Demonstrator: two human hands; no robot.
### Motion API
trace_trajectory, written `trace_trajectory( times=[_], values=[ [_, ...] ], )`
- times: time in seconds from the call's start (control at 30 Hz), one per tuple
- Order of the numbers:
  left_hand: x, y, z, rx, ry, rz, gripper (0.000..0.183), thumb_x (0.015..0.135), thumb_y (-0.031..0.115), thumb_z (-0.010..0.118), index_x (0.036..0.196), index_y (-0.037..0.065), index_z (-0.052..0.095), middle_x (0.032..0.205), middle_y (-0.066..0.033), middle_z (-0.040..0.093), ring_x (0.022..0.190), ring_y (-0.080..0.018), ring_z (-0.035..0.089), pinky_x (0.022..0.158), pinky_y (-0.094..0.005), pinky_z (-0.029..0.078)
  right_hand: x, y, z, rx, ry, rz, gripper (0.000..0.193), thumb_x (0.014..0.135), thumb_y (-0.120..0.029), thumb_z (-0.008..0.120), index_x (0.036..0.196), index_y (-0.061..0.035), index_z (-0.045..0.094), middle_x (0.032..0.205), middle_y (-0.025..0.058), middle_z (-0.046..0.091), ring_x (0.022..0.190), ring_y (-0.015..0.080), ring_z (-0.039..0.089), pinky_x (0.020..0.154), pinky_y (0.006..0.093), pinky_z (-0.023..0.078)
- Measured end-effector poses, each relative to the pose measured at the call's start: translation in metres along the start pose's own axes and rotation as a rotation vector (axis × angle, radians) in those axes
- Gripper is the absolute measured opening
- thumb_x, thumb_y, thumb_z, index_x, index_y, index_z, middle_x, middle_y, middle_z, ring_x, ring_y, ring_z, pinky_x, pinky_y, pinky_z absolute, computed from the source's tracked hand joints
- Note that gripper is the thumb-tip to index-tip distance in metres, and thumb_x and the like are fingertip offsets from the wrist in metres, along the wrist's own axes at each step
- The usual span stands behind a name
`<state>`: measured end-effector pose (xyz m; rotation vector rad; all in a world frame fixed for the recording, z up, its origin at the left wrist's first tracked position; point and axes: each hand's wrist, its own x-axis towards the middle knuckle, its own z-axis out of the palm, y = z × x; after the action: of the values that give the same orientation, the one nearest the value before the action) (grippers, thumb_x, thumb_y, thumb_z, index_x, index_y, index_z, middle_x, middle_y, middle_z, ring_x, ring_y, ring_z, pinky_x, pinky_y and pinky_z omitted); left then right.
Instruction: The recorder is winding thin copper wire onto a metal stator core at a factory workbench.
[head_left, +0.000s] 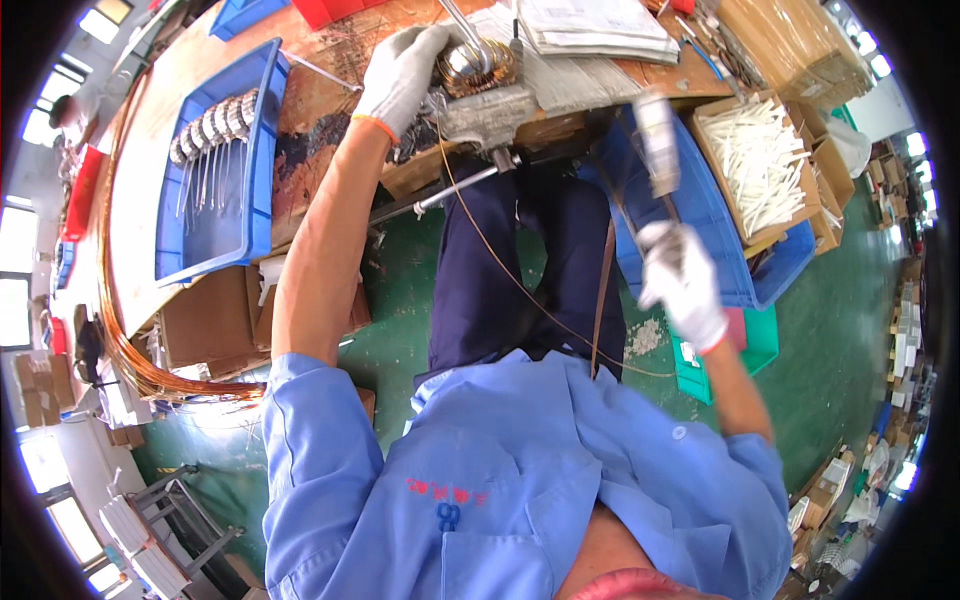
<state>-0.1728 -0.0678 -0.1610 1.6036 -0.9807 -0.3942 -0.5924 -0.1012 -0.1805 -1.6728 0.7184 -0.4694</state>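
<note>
My left hand (403, 75), in a white glove, is closed against the side of a round, shiny copper-wound metal part (478, 66). A thin metal rod rises from that part toward the far edge. The part sits at a grey metal vise (488, 116) on the bench's near edge; my fingertips are partly hidden there. On the right, my gloved right hand (683, 280) is wrapped round the handle of a hammer. The hammer's pale head (656, 143) is raised and smeared by motion, apart from the wound part.
A blue tray (262, 185) at left holds several similar wound parts on long rods. Papers (600, 28) lie on the wooden bench (325, 95). At right, a cardboard box of white strips (755, 165) stands by a blue bin (720, 275). Copper wire (125, 350) hangs at the far left.
</note>
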Motion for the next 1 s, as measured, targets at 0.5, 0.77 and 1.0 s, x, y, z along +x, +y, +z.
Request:
trace_trajectory(
  times=[0.5, 0.77, 1.0],
  values=[
    [0.146, -0.030, 0.040, 0.223, -0.233, 0.246, 0.042, 0.099, 0.031, 0.059, 0.107, -0.008, 0.071, 0.074, -0.0125, 0.065, 0.070, -0.0191, 0.063, 0.070, -0.0388, 0.053, 0.116, -0.043, 0.112, 0.652, -0.110, 0.119, 0.041, 0.112, -0.028, 0.049, 0.139, 0.0021, 0.052, 0.098, 0.0117, 0.069, 0.061, 0.0113, 0.060, 0.048, 0.0271, 0.048],
    [0.162, -0.028, 0.070, 0.266, -0.160, 0.467, 0.027, 0.097, 0.021, 0.058, 0.097, -0.002, 0.071, 0.088, -0.0256, 0.071, 0.088, -0.0384, 0.074, 0.080, -0.0463, 0.055, 0.131, -0.095, 0.078, 0.209, -0.190, 0.376, 0.028, 0.112, -0.022, 0.046, 0.128, -0.0032, 0.058, 0.085, 0.0000, 0.057, 0.055, 0.0027, 0.044, 0.046, 0.0211, 0.036],
    [0.067, -0.022, -0.016, -0.283, 0.533, 0.209, 0.039, 0.104, 0.031, 0.058, 0.119, -0.003, 0.070, 0.085, -0.0098, 0.073, 0.071, -0.0142, 0.061, 0.069, -0.0351, 0.052, 0.090, -0.084, 0.096, 0.175, -0.087, 0.319, 0.021, 0.112, -0.016, 0.044, 0.126, -0.0064, 0.055, 0.083, -0.0001, 0.053, 0.067, 0.0035, 0.043, 0.054, 0.0209, 0.037]
  ],
)
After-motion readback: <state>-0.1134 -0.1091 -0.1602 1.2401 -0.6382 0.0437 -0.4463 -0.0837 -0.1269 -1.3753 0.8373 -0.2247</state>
